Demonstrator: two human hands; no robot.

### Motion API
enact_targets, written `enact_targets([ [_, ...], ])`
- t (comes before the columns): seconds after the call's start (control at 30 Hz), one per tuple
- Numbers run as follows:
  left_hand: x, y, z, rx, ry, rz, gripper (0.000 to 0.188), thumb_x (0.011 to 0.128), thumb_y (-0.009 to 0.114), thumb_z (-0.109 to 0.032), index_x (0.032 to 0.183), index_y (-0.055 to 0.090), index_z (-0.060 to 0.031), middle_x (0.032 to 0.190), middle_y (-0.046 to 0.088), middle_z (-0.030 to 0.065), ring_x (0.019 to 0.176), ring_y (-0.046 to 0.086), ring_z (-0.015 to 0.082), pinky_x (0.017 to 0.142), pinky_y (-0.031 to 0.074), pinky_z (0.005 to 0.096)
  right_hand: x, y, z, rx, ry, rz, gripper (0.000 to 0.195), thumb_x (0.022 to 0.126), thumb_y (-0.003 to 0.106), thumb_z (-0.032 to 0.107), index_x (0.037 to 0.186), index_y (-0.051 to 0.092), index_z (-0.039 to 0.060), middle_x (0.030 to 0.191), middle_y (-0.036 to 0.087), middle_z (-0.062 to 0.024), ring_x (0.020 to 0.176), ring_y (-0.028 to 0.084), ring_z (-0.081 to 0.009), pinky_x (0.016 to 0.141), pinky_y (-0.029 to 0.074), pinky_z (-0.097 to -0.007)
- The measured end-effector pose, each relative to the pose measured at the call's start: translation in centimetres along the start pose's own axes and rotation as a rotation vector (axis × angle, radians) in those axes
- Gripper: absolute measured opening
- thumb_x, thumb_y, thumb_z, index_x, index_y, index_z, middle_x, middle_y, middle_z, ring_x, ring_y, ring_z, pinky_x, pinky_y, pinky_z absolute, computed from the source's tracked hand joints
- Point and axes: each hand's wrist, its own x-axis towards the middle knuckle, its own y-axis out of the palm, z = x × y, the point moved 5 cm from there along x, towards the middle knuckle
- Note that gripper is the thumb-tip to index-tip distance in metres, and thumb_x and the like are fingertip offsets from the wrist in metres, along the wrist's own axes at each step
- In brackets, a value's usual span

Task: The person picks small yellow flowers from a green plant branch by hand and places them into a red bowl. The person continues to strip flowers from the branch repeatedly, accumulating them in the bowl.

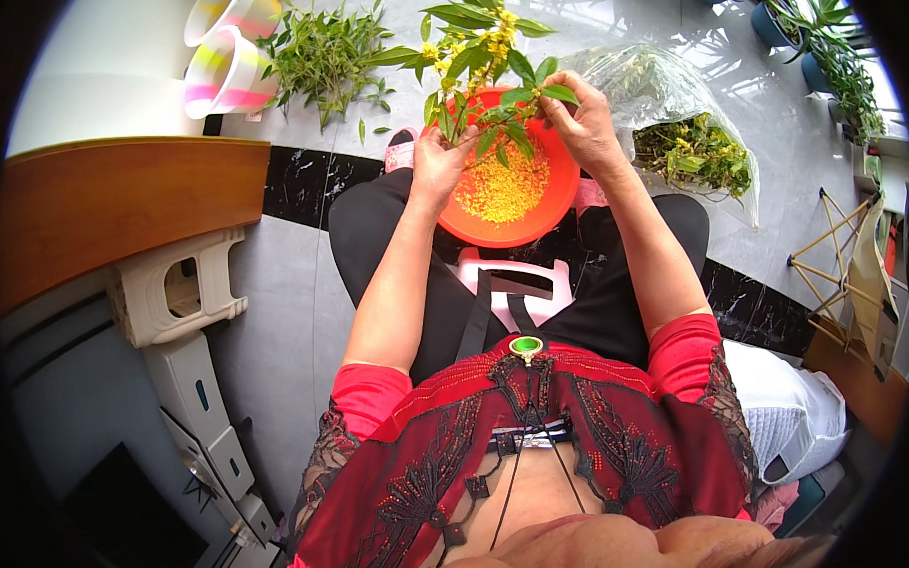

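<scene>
A leafy branch with clusters of small yellow flowers [497,46] is held over a round orange plastic basin [513,233]. My left hand [441,163] grips its lower stem at the basin's left side. My right hand [584,122] has thumb and fingers closed at a leafy twig on the right. Many small yellow blossoms [505,188] lie in the bottom of the basin. To the right on the floor, an open clear plastic bag [643,82] contains more flowering branches [694,155]. A heap of green leafy twigs [326,59] lies at the upper left.
White pots with coloured bands [229,70] stand at the upper left beside a wooden panel [129,205]. A pink plastic stool [514,271] shows between my legs. Potted plants [779,25] line the upper right; a folding frame [837,263] stands at the right.
</scene>
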Motion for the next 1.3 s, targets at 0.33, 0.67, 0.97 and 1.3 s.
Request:
enact_targets([
  [0.33,1.2,-2.7,1.6,-0.179,0.059,-0.155,0.021,0.086,0.061,-0.008,0.104,0.062,0.0023,0.097,0.065,0.0041,0.085,0.059,0.0096,0.078,0.046,0.0231,-2.5,-1.0,6.4,-0.312,-0.408,-0.347,0.014,0.079,0.055,-0.007,0.091,0.054,-0.0001,0.077,0.054,-0.0071,0.066,0.056,-0.0143,0.059,0.046,-0.0245],
  [0.67,0.6,-2.6,0.3,-0.385,0.008,-0.020,0.022,0.090,0.058,-0.032,0.084,0.057,-0.0110,0.062,0.045,-0.0083,0.050,0.036,0.0023,0.046,0.027,0.0190,-2.6,4.5,-0.6,-0.772,-0.083,0.295,0.026,0.082,0.056,0.013,0.107,0.057,0.0053,0.089,0.059,-0.0163,0.081,0.061,-0.0333,0.069,0.048,-0.0424],
  [0.97,0.6,-2.3,0.3,-0.455,-0.001,0.068,0.014,0.090,0.060,-0.025,0.087,0.060,-0.0114,0.072,0.057,-0.0061,0.059,0.050,0.0031,0.053,0.041,0.0186,-1.2,0.4,0.7,-0.518,-0.193,-0.049,0.006,0.079,0.058,0.003,0.084,0.061,-0.0003,0.080,0.061,-0.0167,0.072,0.060,-0.0339,0.064,0.048,-0.0384],
  [1.3,0.6,-2.5,0.4,-0.321,0.072,0.011,0.012,0.089,0.061,-0.022,0.087,0.058,-0.0103,0.062,0.048,-0.0052,0.054,0.040,0.0040,0.050,0.032,0.0192,-2.4,-1.4,5.0,-0.024,-0.173,-0.276,0.008,0.086,0.055,-0.001,0.090,0.061,-0.0016,0.070,0.051,-0.0021,0.062,0.048,-0.0082,0.057,0.040,-0.0219],
])
